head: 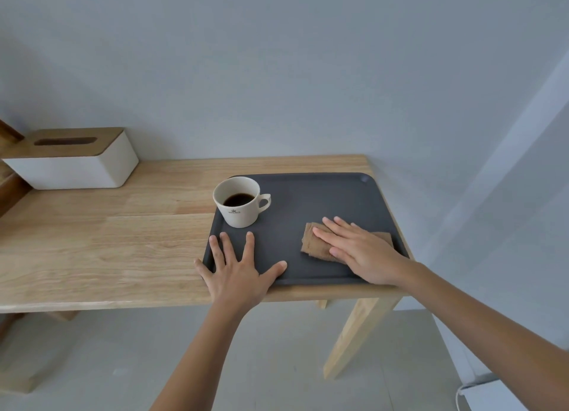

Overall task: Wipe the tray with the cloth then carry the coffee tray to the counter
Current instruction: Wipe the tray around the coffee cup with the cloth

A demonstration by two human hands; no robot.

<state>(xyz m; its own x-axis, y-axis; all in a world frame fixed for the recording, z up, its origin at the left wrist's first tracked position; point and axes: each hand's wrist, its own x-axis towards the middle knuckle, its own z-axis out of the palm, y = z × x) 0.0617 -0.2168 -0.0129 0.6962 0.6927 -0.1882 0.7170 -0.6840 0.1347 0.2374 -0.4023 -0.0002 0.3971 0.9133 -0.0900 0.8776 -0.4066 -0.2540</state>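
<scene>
A dark grey tray [311, 201] lies at the right end of a light wooden table [107, 241]. A white cup [240, 209] with black coffee stands in the tray's far left corner, handle to the right. A folded brown cloth [312, 241] rests on the tray's right half. My right hand [360, 250] lies flat on the cloth, fingers together, pressing it down. My left hand [237, 269] is spread flat on the tray's near left corner, fingers apart, holding nothing.
A white tissue box with a wooden lid [74, 158] stands at the table's far left against the wall. The tray reaches close to the table's right and front edges. A grey wall runs behind, and pale floor shows below.
</scene>
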